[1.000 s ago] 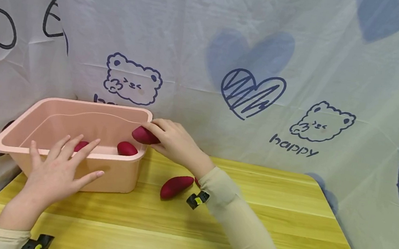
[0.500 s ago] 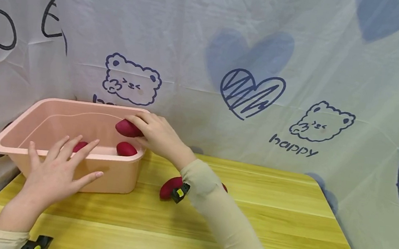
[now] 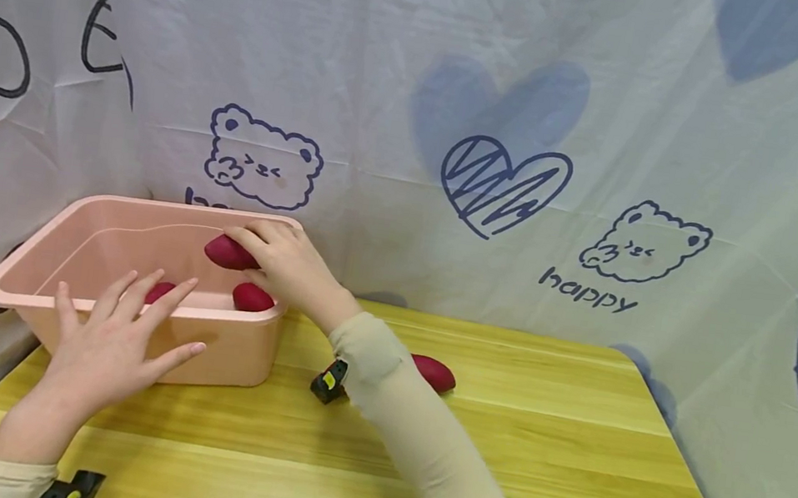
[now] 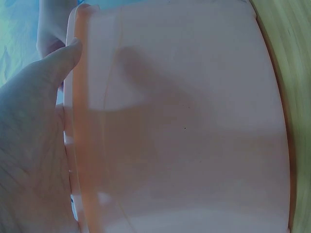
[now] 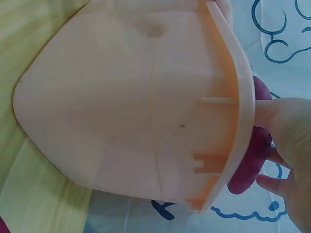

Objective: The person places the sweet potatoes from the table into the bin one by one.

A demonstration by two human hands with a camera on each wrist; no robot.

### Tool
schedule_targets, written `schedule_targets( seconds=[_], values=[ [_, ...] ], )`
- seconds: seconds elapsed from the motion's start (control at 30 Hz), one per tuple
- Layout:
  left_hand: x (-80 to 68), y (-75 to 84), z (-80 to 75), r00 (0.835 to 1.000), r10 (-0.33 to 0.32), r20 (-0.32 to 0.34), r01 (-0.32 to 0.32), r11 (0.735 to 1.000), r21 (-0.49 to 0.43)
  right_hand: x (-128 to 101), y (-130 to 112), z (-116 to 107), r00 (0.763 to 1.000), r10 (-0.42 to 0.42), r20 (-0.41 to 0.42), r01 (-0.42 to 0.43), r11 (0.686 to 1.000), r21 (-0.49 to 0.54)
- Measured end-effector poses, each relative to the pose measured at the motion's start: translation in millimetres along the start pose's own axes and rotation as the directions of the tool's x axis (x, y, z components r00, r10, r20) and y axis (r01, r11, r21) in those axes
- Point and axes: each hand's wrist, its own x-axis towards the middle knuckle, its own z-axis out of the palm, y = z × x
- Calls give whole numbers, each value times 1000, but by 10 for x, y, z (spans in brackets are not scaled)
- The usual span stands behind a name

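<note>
A pink plastic bin (image 3: 234, 349) stands at the table's left. My right hand (image 3: 283, 263) reaches over its right rim and holds a dark red sweet potato (image 3: 228, 253) above the inside; the right wrist view shows this sweet potato (image 5: 252, 160) just behind the bin's rim (image 5: 240, 121). Two more sweet potatoes (image 3: 252, 297) (image 3: 159, 291) lie in the bin. My left hand (image 3: 119, 334) rests flat, fingers spread, against the bin's front wall (image 4: 184, 126). Another sweet potato (image 3: 434, 372) lies on the table behind my right forearm.
The yellow wooden table (image 3: 571, 440) is walled by a printed white cloth backdrop (image 3: 506, 128) at the back and both sides. A small black-and-yellow clip (image 3: 327, 381) hangs from my right sleeve.
My right hand has carried the sweet potato leftward from the bin's right corner to over its inside. My forearm now hides one sweet potato on the table. The left hand has stayed put.
</note>
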Motion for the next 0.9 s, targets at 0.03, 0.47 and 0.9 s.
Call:
schedule_targets(
  seconds=[0.03, 0.47, 0.9],
  values=[
    [0, -2, 0, 1000, -1, 1, 1, 1000, 2, 9, -7, 13, 1000, -1, 1, 1, 1000, -5],
    [-9, -2, 0, 1000, -4, 4, 4, 1000, 4, 43, -91, 140, 993, 48, 112, -49, 999, 10],
    [-7, -4, -9, 1000, -2, 9, 2, 1000, 10, 13, -133, 156, 989, 87, 121, -85, 996, -14]
  ],
)
